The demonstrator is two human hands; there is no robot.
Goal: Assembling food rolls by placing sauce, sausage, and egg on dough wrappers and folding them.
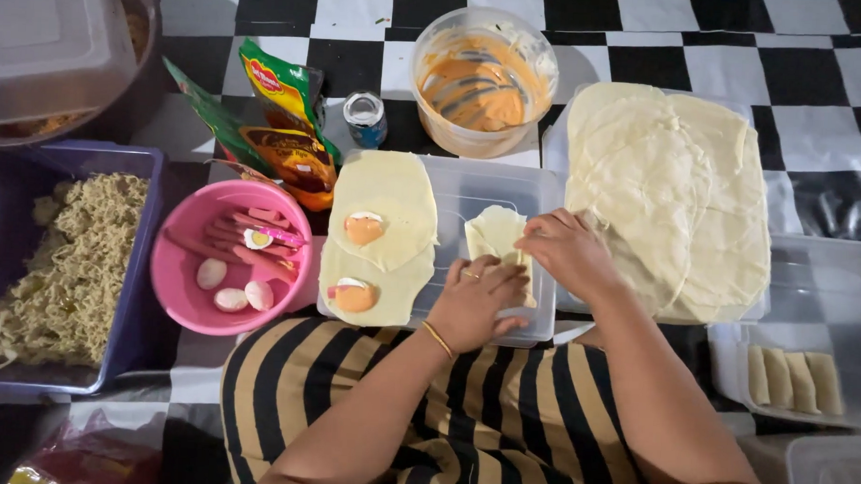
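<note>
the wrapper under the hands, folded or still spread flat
Folded. The wrapper is bunched into a small packet with both hands, left and right, pressing its edges, unlike the two flat wrappers beside it.

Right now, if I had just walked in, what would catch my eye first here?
Probably the two hands at centre, left hand and right hand, pressing a pale wrapper folded on a clear lid. To the left, a pink bowl holds eggs and sausage strips. At top stands a tub of orange sauce, with a stack of round wrappers on the right.
</note>
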